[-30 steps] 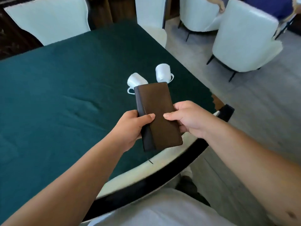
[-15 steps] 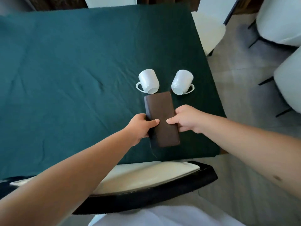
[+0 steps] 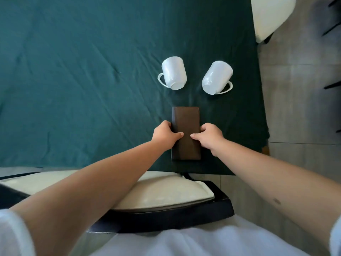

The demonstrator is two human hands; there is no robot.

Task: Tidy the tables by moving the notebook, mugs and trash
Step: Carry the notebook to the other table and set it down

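Note:
A brown notebook [image 3: 185,119] lies flat on the green tablecloth [image 3: 73,89], close to the table's near edge. My left hand [image 3: 164,134] grips its left side with the thumb on the cover. My right hand [image 3: 208,135] grips its right side the same way. Two white mugs stand upside down just beyond the notebook: the left mug [image 3: 173,72] with its handle to the left, the right mug [image 3: 216,76] with its handle to the right.
A chair with a cream cushion and dark frame [image 3: 166,198] is pushed in under the table's near edge, below my arms. Another white chair [image 3: 267,17] stands at the far right corner. Grey floor [image 3: 299,89] runs along the table's right side.
Both hands have lowered the notebook from mid-air onto the cloth, near the table's front edge and in front of the mugs. My view has tipped further down over the table.

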